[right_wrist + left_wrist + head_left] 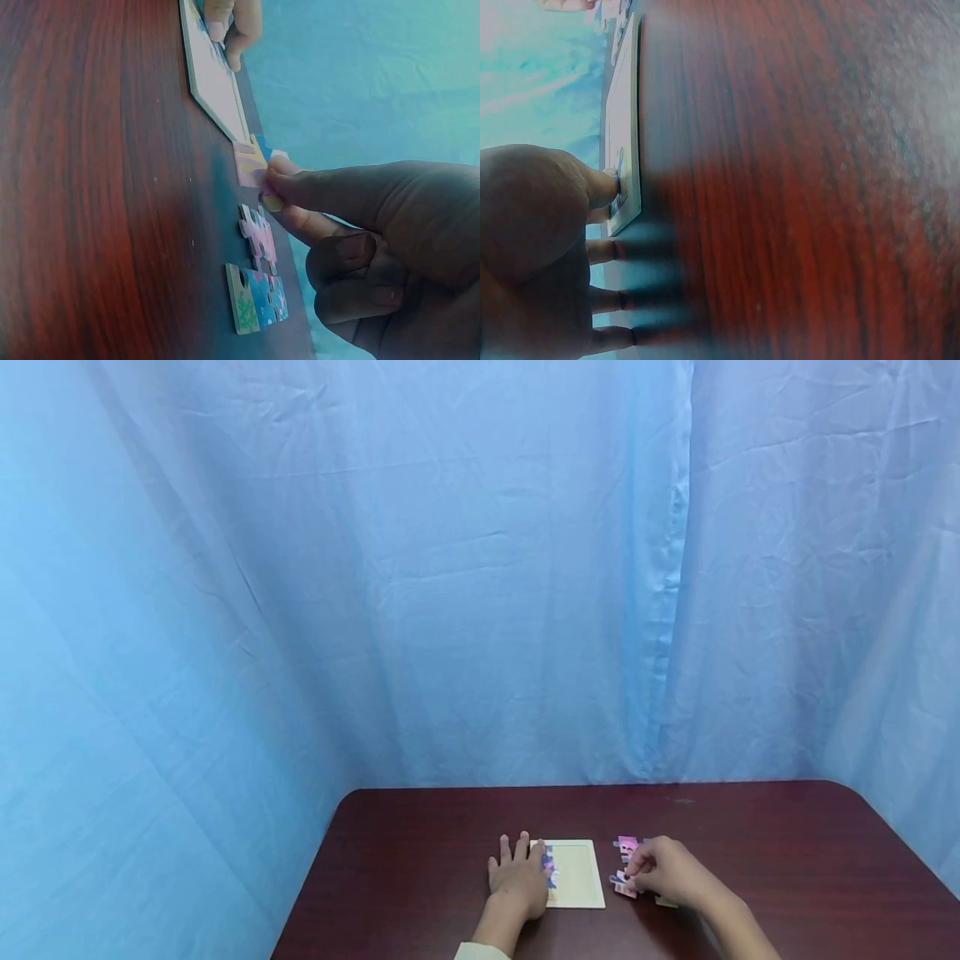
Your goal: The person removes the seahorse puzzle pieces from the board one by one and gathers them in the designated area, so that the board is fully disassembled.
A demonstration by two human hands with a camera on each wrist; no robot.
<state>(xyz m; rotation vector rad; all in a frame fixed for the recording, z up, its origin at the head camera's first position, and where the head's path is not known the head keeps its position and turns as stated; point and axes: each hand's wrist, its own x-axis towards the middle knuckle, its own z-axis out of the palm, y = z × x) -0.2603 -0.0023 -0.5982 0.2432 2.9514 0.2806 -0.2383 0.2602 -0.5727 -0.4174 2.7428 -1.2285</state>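
the left hand [517, 881] is resting, fingers spread and clasping nothing, over the left edge of the pale puzzle frame [580, 872], while the right hand [671, 870], to its right, is pinching a puzzle piece [249, 166] near loose pieces [262, 300] on the table [420, 860].

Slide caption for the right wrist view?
Right-hand grip pinching a jigsaw piece, with a pale frame and other pieces nearby on the dark table.

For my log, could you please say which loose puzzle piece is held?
The yellow-and-pink piece, pinched in the right grip; the other pieces lie unheld.
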